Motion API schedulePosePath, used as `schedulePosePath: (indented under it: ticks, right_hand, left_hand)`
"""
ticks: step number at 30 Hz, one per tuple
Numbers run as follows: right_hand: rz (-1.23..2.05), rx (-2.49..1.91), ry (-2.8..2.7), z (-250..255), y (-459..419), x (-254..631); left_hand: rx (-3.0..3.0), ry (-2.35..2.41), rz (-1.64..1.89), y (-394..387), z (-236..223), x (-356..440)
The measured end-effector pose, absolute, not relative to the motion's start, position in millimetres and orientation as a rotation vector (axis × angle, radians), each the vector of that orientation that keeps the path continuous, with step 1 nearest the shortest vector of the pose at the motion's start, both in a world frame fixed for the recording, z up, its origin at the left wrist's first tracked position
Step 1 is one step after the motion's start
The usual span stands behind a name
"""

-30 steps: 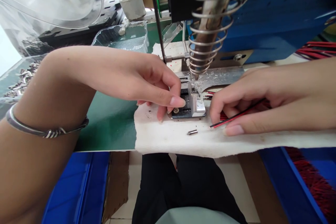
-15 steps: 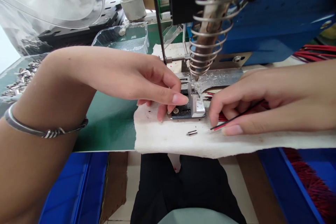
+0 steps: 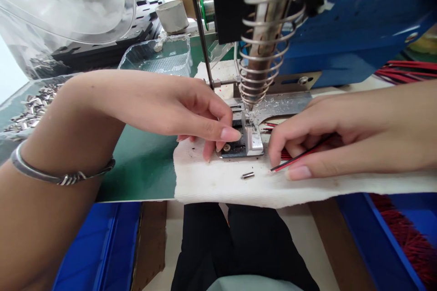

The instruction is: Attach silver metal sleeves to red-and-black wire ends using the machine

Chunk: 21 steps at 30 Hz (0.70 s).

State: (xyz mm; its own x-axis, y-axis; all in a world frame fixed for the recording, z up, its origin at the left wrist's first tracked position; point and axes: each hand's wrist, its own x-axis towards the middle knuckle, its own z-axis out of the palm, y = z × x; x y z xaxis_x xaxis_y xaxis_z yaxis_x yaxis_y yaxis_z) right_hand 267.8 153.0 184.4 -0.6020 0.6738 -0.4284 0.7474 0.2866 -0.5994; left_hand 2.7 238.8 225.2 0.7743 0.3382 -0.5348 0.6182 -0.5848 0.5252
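My left hand (image 3: 191, 111) reaches in from the left, fingers pinched together at the left side of a small metal fixture (image 3: 247, 141) that sits on a white cloth (image 3: 239, 184). What the fingertips grip is hidden. My right hand (image 3: 324, 138) lies on the cloth to the right of the fixture, thumb and fingers closed on a red and black wire pair (image 3: 295, 158) whose end points toward the fixture. A small loose metal sleeve (image 3: 247, 175) lies on the cloth just in front of the fixture.
A soldering iron in a coiled spring holder (image 3: 261, 50) hangs above the fixture, fixed to a blue machine (image 3: 344, 22). Several metal sleeves (image 3: 29, 109) lie at far left, a clear plastic tray (image 3: 159, 54) behind. Blue bins (image 3: 95, 245) sit below; the right bin (image 3: 370, 245) holds red wires (image 3: 413, 241).
Both hands stay in place at the fixture. The view has dipped slightly, so everything sits a little lower and to the left.
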Motion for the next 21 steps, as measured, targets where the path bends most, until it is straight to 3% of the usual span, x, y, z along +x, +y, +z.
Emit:
schedulePosePath:
  ticks: [21]
  right_hand:
    - [-1.537, 1.213, 2.467, 185.7, 158.6, 260.2]
  left_hand:
    - [2.181, 0.529, -0.462, 243.7, 220.9, 0.7]
